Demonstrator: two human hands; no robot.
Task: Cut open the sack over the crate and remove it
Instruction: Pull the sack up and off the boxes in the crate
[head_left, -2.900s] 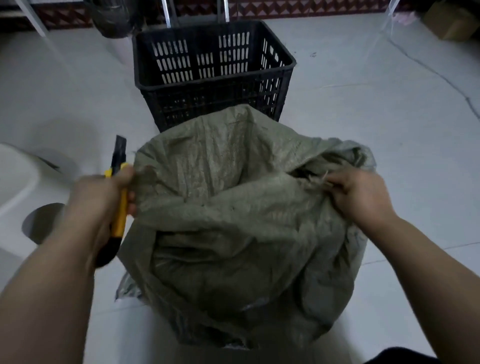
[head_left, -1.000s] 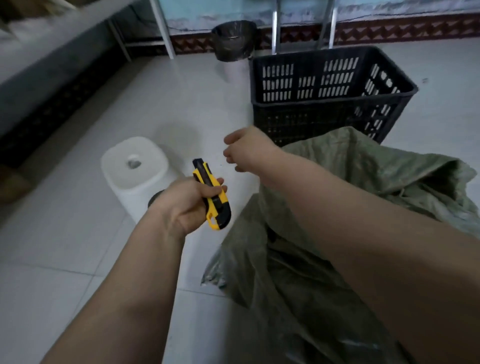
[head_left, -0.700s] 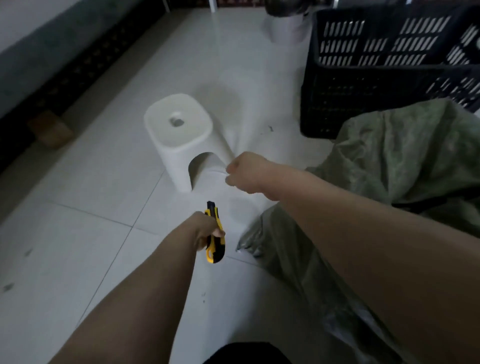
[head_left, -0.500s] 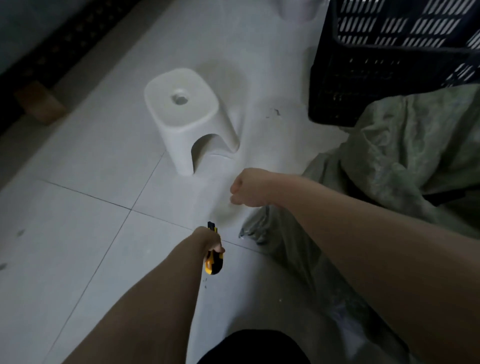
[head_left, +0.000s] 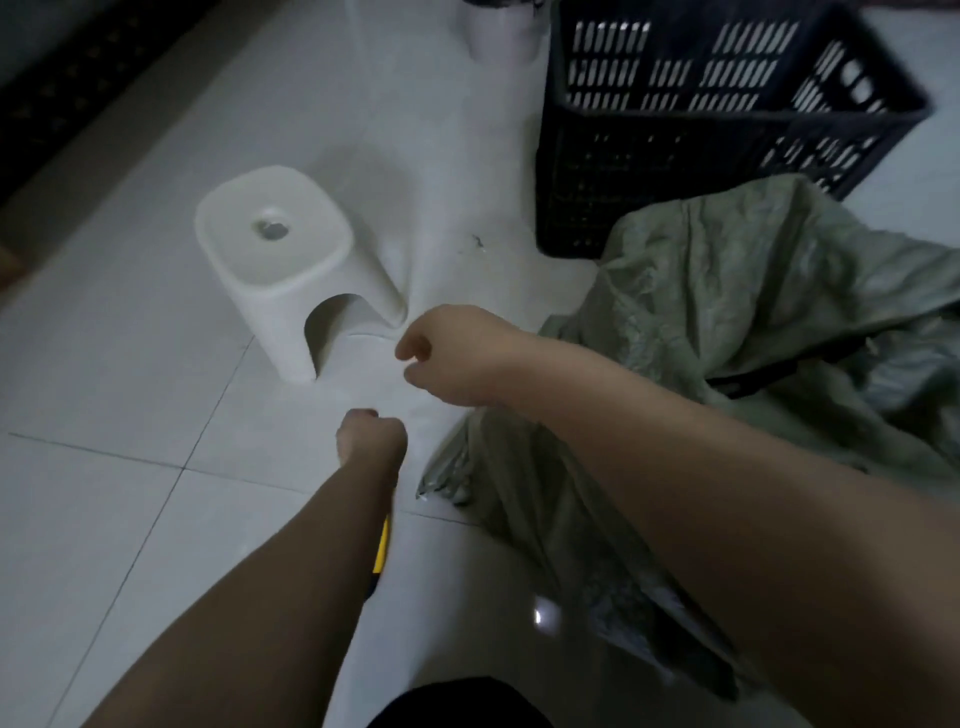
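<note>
— How was the light?
— Dim and greyish. A small glare spot sat on the glossy floor tiles (head_left: 156, 364), and the white stool (head_left: 283, 260) cast a soft shadow up and to the right.
— Sharpness?
— The black crate (head_left: 727, 119) was smeared by motion blur. Edges bowed with wide-angle distortion, and the corners fell dark.

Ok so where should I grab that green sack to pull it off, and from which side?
Take the bunched corner of the green sack that trails on the floor near the right hand, coming from the left. There the fabric gathers into graspable folds clear of the black crate; elsewhere it drapes flat.
</note>
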